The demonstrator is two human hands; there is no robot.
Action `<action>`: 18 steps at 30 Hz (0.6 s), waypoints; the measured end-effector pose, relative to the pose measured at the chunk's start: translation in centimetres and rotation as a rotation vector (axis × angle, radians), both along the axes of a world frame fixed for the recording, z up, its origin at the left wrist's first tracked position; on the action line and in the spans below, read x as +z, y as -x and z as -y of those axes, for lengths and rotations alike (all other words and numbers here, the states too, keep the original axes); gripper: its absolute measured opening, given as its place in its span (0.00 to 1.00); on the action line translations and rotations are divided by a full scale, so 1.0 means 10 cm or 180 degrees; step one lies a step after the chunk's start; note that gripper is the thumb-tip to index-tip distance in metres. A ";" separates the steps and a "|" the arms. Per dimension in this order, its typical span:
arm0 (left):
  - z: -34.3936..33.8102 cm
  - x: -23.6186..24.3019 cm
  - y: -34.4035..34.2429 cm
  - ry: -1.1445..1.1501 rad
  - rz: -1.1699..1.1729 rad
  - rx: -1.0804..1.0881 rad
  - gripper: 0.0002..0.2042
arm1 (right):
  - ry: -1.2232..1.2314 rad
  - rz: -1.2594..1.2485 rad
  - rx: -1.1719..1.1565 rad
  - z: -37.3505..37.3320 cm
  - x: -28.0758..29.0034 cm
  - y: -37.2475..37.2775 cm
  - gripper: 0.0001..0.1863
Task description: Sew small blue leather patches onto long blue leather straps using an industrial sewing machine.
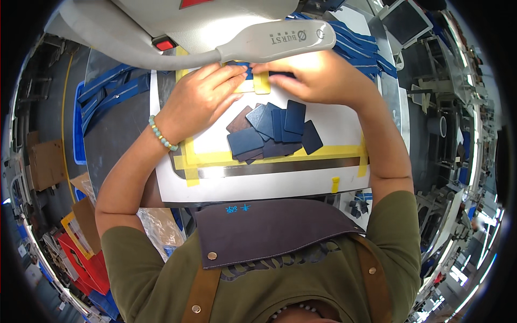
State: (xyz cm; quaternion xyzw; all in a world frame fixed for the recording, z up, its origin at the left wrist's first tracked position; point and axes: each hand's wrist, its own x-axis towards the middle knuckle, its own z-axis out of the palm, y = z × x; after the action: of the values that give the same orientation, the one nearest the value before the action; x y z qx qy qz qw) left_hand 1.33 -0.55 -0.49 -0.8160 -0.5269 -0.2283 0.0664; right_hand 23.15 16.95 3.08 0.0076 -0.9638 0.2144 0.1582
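Observation:
My left hand point(207, 94), with a beaded bracelet at the wrist, reaches under the lamp with its fingers together. Its fingertips press on a small blue piece point(249, 71) at a yellow-taped guide point(262, 83). From the other side my right hand point(315, 78) meets it, index fingertip at the blue piece and thumb lower, with dark blue material between them. The lamp head hides part of this hand. Nearer me lies a loose pile of flat rounded patches, mostly dark blue point(245, 141), with a brown one point(240, 119) among them.
A grey gooseneck lamp point(274, 42) hangs over my hands, before a pale machine body point(204, 27). Blue zipper strips lie at the left point(116, 89) and back right point(361, 46). Yellow tape point(323, 153) borders the white work surface point(253, 188). Cardboard boxes point(47, 164) stand left.

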 end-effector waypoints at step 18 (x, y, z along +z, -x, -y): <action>0.30 0.11 -0.01 0.0385 0.0316 0.0396 0.24 | -0.0563 -0.0071 0.0200 0.21 -0.11 0.03 0.16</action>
State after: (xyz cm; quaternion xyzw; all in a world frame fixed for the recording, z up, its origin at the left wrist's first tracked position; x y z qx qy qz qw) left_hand 1.40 -3.53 0.56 -0.7719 -0.5921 -0.2316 0.0049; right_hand 22.85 14.90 2.00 0.0540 -0.9764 0.1333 0.1609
